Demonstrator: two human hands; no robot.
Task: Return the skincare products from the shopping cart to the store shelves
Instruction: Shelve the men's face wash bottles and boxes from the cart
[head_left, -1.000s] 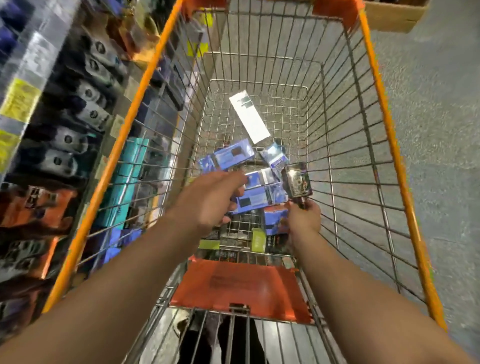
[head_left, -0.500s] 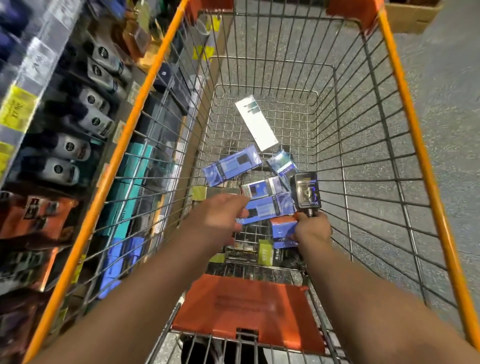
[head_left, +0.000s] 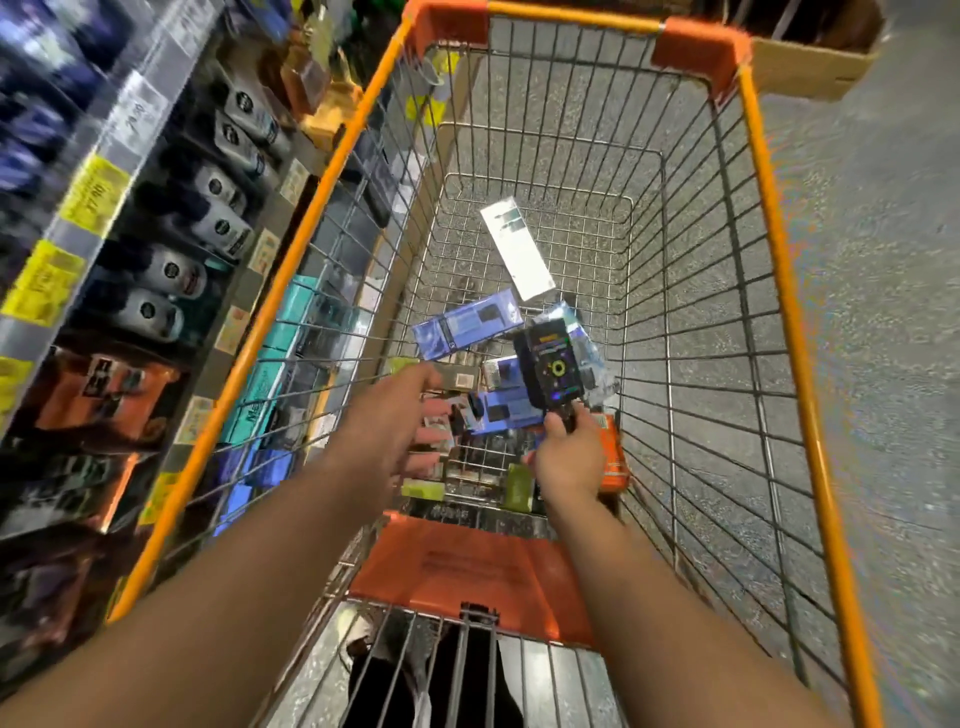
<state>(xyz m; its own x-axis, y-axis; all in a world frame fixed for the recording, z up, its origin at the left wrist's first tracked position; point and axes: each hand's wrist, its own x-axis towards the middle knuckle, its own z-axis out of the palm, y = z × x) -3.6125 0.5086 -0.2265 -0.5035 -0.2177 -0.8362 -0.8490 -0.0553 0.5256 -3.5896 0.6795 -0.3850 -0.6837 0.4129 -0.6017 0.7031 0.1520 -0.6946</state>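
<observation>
Store aisle, grey speckled floor (head_left: 857, 312), and I'm looking down into an orange-rimmed wire shopping cart (head_left: 774, 249). Shelves (head_left: 130, 234) run along my left side, stocked with dark tubes, orange packs and teal boxes, with yellow price tags on the shelf edges; that side is motion-blurred, so I can't read the labels. Cardboard box (head_left: 810, 67) sits on the floor past the cart's far right corner. My right hand (head_left: 569, 457) is low in the cart, fingers curled round the bottom end of a black product box (head_left: 550, 364) with a coloured ring graphic, holding it upright and tilted slightly left above the pile. My left hand (head_left: 395, 421) is inside the cart near the left wall, fingers spread and relaxed, gripping nothing; fingertips are just beside a blue box (head_left: 498, 410) lying flat, contact unclear. Remaining skincare items are on the cart floor: another blue box (head_left: 467, 325) further out, angled; a white box (head_left: 517, 252) beyond it, well apart from my hands; a crinkled clear-blue packet (head_left: 587, 343) partly behind the black box; an orange pack (head_left: 613, 457) just right of my right hand; green packs (head_left: 519, 486) close to the orange child-seat flap (head_left: 467, 571) at the near end.
</observation>
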